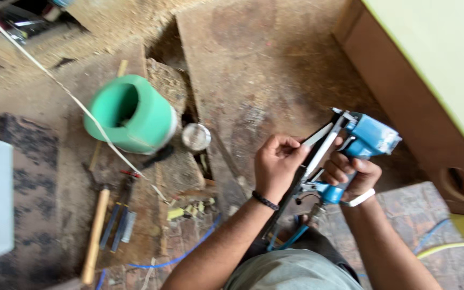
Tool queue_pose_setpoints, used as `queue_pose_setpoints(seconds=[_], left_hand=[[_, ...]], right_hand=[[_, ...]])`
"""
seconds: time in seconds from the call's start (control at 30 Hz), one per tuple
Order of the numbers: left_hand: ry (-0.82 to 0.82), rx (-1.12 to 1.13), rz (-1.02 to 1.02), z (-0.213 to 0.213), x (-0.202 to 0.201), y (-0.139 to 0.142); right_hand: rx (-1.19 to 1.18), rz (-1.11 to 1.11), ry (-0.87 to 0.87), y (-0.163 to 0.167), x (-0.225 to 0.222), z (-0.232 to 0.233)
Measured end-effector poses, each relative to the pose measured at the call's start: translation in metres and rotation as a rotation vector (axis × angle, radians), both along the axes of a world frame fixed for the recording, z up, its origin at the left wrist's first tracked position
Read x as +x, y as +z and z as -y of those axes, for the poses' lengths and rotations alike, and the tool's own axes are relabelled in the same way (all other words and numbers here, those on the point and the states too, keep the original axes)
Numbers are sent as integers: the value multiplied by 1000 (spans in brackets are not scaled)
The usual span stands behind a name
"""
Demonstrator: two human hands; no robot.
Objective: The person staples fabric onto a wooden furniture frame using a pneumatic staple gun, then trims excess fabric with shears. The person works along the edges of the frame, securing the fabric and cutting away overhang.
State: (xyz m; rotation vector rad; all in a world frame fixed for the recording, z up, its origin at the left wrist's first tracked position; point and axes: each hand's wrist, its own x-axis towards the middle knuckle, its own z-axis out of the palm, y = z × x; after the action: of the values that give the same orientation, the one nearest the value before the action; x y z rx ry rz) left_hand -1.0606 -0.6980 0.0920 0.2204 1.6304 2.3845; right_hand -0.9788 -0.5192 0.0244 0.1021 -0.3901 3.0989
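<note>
The person sits over a dusty wooden floor point(253, 70) and holds a blue pneumatic nail gun point(363, 140) up in front of the lap, at about 3 o'clock in the view. The right hand point(352, 177) is wrapped tight around the blue grip, and a white band shows at that wrist. The left hand point(276, 164) is curled, its fingers pinched on the long metal magazine point(318, 147) that runs along the tool; a dark beaded bracelet sits at that wrist. So both hands are clamped on the same tool, close together.

Judging from the grip, the step in hand looks like work on the magazine: sliding its rail or tending the fastener strip. I cannot tell whether the rail is open. The next move seems to call for a steady right hand while the left slides the rail along its own line, with fingers kept off the nose.

The gun's long axis runs on a diagonal, from 7 o'clock to 1 o'clock. The blue head points up toward 1 o'clock, near a brown cabinet panel point(404, 107). A blue air hose point(291, 236) trails from the low end.

At 10 o'clock a green bucket point(132, 115) lies on its side, with a small round tin point(196, 136) just beside it
</note>
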Motion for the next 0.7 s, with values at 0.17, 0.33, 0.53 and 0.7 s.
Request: queue_pose_setpoints(seconds=[0.17,0.33,0.53,0.7], left_hand=[[39,-432,-136,-59,68,27],[30,-705,-437,-88,118,60],[-152,-597,-386,-49,166,56],[-128,-279,76,-21,232,33]], right_hand=[[-7,19,100,1,48,-63],[-116,-19,186,5,79,-88],[-168,-124,167,13,90,-104],[-164,-122,210,20,94,-100]])
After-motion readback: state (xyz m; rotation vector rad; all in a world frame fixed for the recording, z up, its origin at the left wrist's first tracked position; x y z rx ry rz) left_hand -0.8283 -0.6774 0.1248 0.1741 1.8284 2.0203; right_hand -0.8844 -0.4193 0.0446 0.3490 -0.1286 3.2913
